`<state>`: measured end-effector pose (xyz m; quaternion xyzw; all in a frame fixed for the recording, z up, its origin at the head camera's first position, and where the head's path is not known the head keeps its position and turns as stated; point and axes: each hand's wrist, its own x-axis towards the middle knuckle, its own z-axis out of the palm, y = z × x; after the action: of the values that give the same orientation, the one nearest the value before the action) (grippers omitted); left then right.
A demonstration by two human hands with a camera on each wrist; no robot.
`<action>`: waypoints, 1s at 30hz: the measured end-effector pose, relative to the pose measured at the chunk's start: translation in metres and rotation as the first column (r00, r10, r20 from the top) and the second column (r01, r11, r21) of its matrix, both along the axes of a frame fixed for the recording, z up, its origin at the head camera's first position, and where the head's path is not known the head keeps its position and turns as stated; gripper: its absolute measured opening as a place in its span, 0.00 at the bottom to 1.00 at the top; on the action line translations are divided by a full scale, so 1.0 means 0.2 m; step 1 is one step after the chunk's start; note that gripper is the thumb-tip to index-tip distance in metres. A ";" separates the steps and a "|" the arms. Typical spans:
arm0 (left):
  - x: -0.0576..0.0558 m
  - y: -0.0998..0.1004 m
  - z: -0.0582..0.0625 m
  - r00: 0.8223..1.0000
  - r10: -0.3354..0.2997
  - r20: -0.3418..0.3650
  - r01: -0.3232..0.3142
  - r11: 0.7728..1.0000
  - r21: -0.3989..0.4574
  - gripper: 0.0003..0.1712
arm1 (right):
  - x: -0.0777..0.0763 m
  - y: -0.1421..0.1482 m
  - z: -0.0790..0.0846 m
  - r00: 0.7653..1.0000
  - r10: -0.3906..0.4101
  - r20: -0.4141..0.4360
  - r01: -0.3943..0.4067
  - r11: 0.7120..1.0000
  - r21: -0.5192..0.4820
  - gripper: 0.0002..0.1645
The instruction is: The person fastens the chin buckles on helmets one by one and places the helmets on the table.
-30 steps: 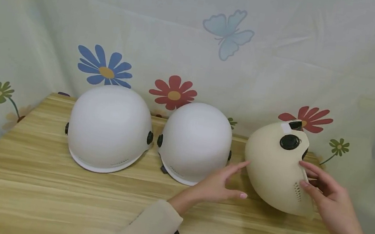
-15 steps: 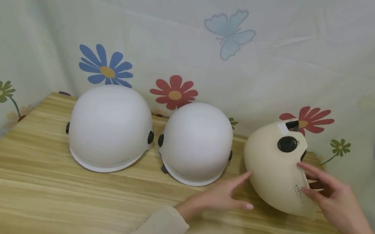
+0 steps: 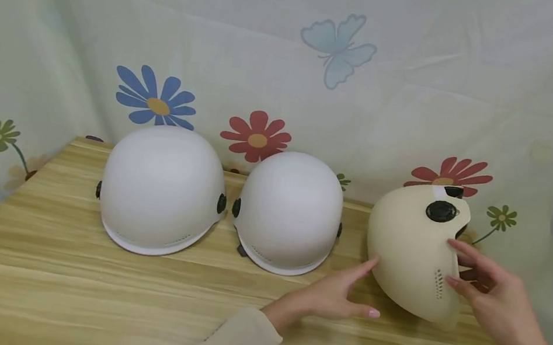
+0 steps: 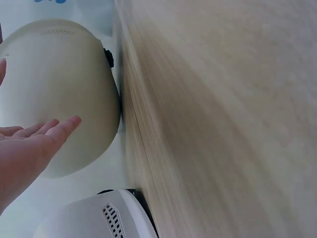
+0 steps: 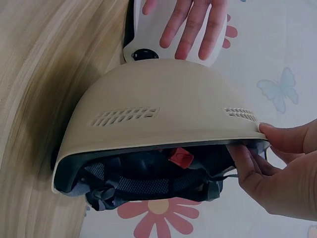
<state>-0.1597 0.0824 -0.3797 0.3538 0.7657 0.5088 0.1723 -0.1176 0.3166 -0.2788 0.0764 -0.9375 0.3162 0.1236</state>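
A beige helmet point(image 3: 405, 252) lies on its side at the right of the table, its opening turned to the right. My right hand point(image 3: 499, 301) holds its rim, thumb outside and fingers inside, as the right wrist view shows. Inside the shell are dark padding, straps and a red buckle piece point(image 5: 181, 157). At the crown side, my left hand point(image 3: 330, 297) has its fingers extended and its thumb apart; a fingertip is at the shell, though contact is hard to tell. Left of it, two white helmets point(image 3: 162, 192) stand side by side, the nearer one being the smaller helmet point(image 3: 292, 213).
The wooden table point(image 3: 78, 298) carries all the helmets. Behind it hangs a pale curtain point(image 3: 421, 51) printed with flowers and a butterfly, close to the table's back edge. The smaller white helmet stands just beyond the left hand.
The beige helmet has turned a little and shifted slightly right, with the right hand still at its rim. My left hand has moved right and slightly nearer to me, following the shell. The white helmets stay put.
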 end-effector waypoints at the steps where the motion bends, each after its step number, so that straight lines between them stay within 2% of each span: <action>1: 0.00 0.00 0.00 1.000 0.000 0.000 0.000 1.000 -0.001 0.49 | 0.00 0.00 0.00 1.000 -0.009 0.008 0.009 1.000 -0.008 0.33; 12: 0.00 -0.02 0.01 1.000 -0.003 -0.019 0.005 0.996 0.088 0.48 | 0.01 0.06 0.03 0.989 -0.106 0.105 0.116 0.989 -0.093 0.34; 20: 0.00 -0.05 0.05 0.999 -0.022 -0.050 0.031 0.985 0.172 0.47 | 0.03 0.08 0.03 0.984 -0.123 0.130 0.155 0.950 -0.270 0.32; 23: 0.00 -0.05 0.05 0.998 -0.020 -0.060 0.030 0.984 0.173 0.47 | 0.03 0.09 0.03 0.988 -0.095 0.124 0.135 0.919 -0.370 0.31; 27: 0.00 -0.06 0.04 0.998 -0.011 -0.054 0.020 0.986 0.164 0.47 | 0.04 0.11 0.02 0.988 -0.093 0.121 0.138 0.887 -0.441 0.31; 28: 0.00 -0.06 0.04 0.999 -0.008 -0.053 0.017 0.987 0.159 0.47 | 0.04 0.12 0.01 0.988 -0.090 0.121 0.138 0.867 -0.479 0.31; 30: 0.00 -0.06 0.04 0.999 -0.006 -0.050 0.013 0.988 0.151 0.46 | 0.04 0.13 0.00 0.991 -0.069 0.116 0.125 0.798 -0.589 0.31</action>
<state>-0.1592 0.0701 -0.3720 0.3821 0.7271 0.5558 0.1283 -0.1092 0.3429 -0.2792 -0.0283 -0.7983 0.5904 0.1158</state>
